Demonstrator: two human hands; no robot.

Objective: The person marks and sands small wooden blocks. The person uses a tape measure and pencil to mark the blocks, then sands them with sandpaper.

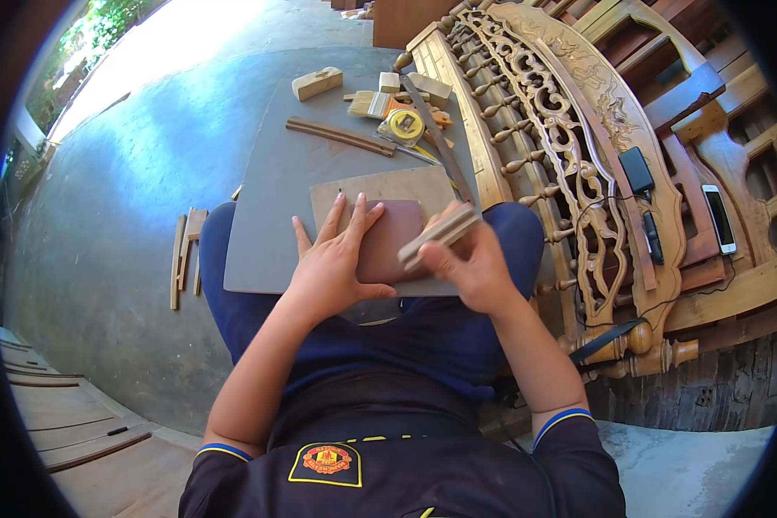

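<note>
Left hand point(335, 263) is spread flat, fingers apart, pressing down on a reddish-brown sheet of sandpaper point(390, 237) that looks matte and gritty. Right hand point(468, 266) is clamped around a small strip of pale wood point(438, 236), straight-edged and slim, its end resting on the sandpaper just beside the left fingertips. The sandpaper lies on a small tan board point(406, 186), smooth and rectangular, and that sits on a bigger grey board point(272, 198) across the person's lap, blue trousers under it.

Past the hands on the grey board: a curved dark wooden strip point(340, 135), a yellow tape measure point(405, 125), a bristly paintbrush point(373, 104) and a chunky wood block point(316, 83). Right of the right hand there's an ornate carved wooden panel point(570, 147), all scrolls and turned spindles, with two phones point(718, 217) on it.
</note>
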